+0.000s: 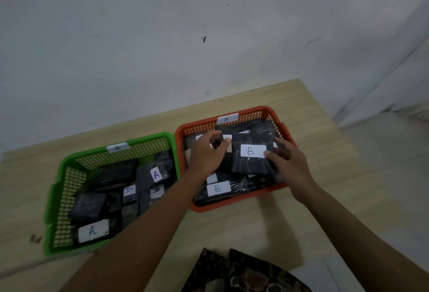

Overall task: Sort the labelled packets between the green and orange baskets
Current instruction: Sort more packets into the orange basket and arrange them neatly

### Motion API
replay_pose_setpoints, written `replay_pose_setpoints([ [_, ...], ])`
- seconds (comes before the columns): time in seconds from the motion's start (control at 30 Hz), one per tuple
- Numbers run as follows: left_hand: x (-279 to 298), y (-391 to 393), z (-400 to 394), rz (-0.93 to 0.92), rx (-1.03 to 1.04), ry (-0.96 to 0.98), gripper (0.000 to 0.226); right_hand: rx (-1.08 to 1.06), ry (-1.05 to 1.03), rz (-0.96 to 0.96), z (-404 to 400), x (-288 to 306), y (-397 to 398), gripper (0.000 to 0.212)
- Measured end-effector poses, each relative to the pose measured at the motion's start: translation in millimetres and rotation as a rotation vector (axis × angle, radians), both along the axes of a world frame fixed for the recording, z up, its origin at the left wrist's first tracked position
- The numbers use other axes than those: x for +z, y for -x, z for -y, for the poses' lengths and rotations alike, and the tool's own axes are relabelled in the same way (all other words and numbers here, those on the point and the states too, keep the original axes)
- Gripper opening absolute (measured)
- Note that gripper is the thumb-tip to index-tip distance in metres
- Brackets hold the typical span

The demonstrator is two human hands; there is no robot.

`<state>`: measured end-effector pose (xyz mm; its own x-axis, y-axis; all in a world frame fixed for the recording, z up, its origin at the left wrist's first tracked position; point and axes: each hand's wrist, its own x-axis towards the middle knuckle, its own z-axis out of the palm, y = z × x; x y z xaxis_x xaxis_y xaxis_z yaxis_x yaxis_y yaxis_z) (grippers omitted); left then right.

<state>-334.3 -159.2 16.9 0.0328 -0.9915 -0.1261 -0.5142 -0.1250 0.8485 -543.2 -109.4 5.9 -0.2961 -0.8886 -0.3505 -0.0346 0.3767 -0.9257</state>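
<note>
A green basket (58, 180) tagged A sits on the left and holds several dark packets with white A labels (92, 230). To its right stands an orange basket (234, 113) tagged B, holding dark packets with B labels (218, 188). Over the orange basket, my right hand (290, 164) grips the right edge of a dark packet labelled B (251, 154). My left hand (209, 152) hovers just left of that packet, fingers curled and apart, holding nothing.
Both baskets rest on a light wooden table (313, 129) pushed against a white wall. The table's right edge drops off beside the orange basket. Patterned dark cloth (232, 273) lies at the near edge, below my arms.
</note>
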Motion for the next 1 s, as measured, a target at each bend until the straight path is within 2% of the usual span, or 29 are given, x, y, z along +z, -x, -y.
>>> replay_pose_setpoints([
  [0.1,-6,15,34,0.236,-0.119,0.113,0.04,0.051,0.001,-0.097,12,-4,17,0.047],
  [0.23,-18,17,79,0.38,-0.215,0.175,0.043,0.165,0.027,-0.187,38,-7,21,0.042],
  [0.37,-31,0,113,0.518,-0.255,0.101,0.048,0.285,0.032,-0.254,69,-9,11,0.042],
  [0.5,-41,-24,134,0.573,-0.274,0.011,0.04,0.376,0.045,-0.243,99,-16,-6,0.042],
  [0.67,-41,-47,147,0.52,-0.386,-0.035,0.025,0.41,0.032,-0.226,121,-30,-26,0.036],
  [0.87,-38,-72,162,0.297,-0.335,-0.233,0.024,0.428,0.011,-0.231,126,-39,-41,0.037],
  [1.0,-47,-79,162,0.179,-0.283,-0.277,0.023,0.405,0.01,-0.276,128,-39,-53,0.034],
])
